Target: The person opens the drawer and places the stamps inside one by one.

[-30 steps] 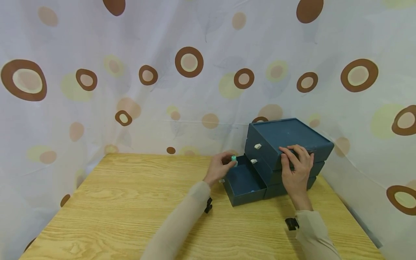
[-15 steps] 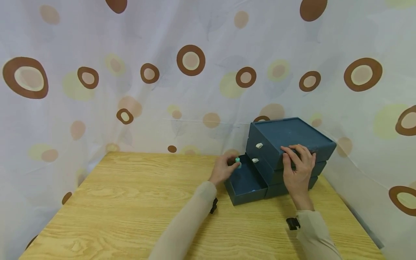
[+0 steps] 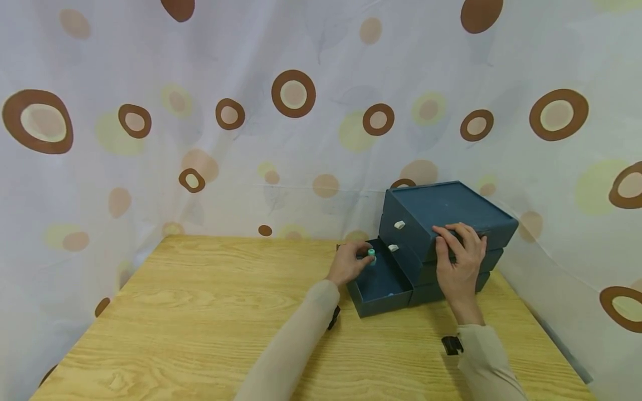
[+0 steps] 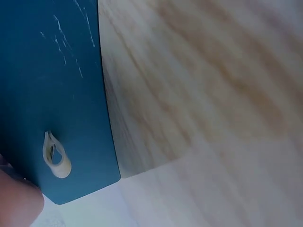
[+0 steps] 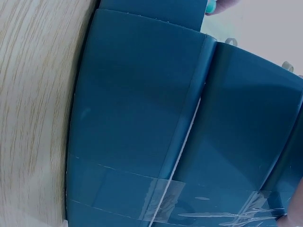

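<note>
In the head view my left hand pinches a small teal cylinder between thumb and fingers, over the pulled-out bottom drawer. The cylinder's lower part has a paler edge; its exact kind does not show. A bit of the teal cylinder also appears at the top of the right wrist view. The drawer's front with its white loop pull fills the left of the left wrist view. My right hand rests on the near upper edge of the blue drawer unit, fingertips at its top rim, thumb against the side.
The unit's two upper drawers are closed, each with a white pull. It stands on the wooden table near the right edge. A patterned curtain hangs behind. Clear tape crosses the unit's side.
My left hand has moved right and slightly down with the teal cylinder, further over the open drawer. The right hand keeps its place on the unit.
</note>
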`<state>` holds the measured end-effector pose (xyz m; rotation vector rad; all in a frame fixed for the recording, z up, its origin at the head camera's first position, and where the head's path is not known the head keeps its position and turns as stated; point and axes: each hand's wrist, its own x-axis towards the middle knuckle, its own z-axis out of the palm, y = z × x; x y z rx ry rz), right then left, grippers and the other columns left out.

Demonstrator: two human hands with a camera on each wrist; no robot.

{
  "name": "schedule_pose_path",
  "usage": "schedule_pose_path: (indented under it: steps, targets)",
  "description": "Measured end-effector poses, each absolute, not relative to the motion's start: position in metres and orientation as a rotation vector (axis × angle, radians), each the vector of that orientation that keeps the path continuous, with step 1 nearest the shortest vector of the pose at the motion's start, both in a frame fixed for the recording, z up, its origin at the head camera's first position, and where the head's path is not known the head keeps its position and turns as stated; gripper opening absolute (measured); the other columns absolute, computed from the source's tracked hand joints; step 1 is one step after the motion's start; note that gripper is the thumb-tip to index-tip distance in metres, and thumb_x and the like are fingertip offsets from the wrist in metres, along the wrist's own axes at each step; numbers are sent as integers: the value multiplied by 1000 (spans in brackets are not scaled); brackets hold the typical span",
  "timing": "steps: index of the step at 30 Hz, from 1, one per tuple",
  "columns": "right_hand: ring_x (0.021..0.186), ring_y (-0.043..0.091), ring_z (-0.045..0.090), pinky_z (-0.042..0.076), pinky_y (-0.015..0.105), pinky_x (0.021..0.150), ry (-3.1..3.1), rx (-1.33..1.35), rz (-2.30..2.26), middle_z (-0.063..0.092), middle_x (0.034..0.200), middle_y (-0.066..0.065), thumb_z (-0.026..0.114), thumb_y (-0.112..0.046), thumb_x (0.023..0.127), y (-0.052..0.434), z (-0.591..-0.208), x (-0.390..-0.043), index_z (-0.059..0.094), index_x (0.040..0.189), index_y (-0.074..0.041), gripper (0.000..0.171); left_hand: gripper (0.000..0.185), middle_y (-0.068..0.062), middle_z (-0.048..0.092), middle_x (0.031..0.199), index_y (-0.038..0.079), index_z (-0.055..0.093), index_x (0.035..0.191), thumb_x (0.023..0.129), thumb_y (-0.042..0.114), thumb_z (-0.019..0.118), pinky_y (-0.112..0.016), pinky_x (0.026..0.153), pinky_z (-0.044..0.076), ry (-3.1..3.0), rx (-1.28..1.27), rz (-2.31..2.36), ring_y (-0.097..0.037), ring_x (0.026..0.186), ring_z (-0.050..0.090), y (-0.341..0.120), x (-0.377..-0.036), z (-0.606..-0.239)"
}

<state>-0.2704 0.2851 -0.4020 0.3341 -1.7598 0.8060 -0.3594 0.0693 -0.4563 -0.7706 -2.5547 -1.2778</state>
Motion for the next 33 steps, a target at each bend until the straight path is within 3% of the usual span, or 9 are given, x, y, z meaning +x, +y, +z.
schedule_pose_path:
  steps: [6, 19, 33]
  targets:
    - [124, 38, 48, 0, 64, 117, -1754, 335, 814, 62, 115, 21, 62, -15, 97, 284, -402, -271, 75, 107, -6, 19, 23, 4, 74, 106, 16, 72, 112, 91, 24, 71, -27, 86, 54, -2691, -735, -1173, -12, 98, 68, 70, -358, -455]
    - [124, 38, 48, 0, 61, 118, -1746, 340, 819, 62, 114, 22, 62, -16, 97, 283, -400, -271, 76, 106, -6, 19, 23, 4, 74, 107, 15, 73, 113, 91, 24, 71, -24, 87, 53, -2757, -770, -955, -11, 100, 68, 72, -358, -453]
    - [124, 38, 48, 0, 61, 119, -1749, 339, 824, 62, 114, 22, 61, -15, 98, 284, -401, -271, 75, 107, -5, 20, 32, -1, 73, 113, 9, 69, 121, 91, 19, 71, -26, 92, 53, -2783, -805, -1016, -14, 104, 68, 70, -358, -450]
